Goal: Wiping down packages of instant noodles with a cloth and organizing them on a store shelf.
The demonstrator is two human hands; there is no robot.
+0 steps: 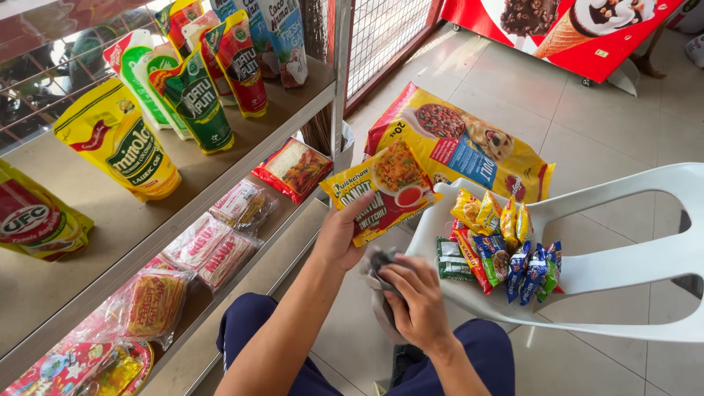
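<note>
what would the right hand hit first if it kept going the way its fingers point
Likely the grey cloth that the right hand already grips; beyond it, the left hand holding the noodle pack, though depth is unclear.

The left hand (339,238) holds a flat yellow-and-red noodle packet (381,191) with a picture of noodles on it, just above a white plastic chair (623,271) whose seat carries a heap of small snack packets (499,249) in yellow, red, green and blue. Behind the chair a big yellow-and-red pet food bag (469,143) lies flat on the floor, and a red ice cream sign (565,29) stands at the far wall. On the top shelf stand yellow, green and red stand-up pouches (183,88), while the lower shelf (286,213) holds a red packet (293,169) and clear wrapped packets (213,246).
</note>
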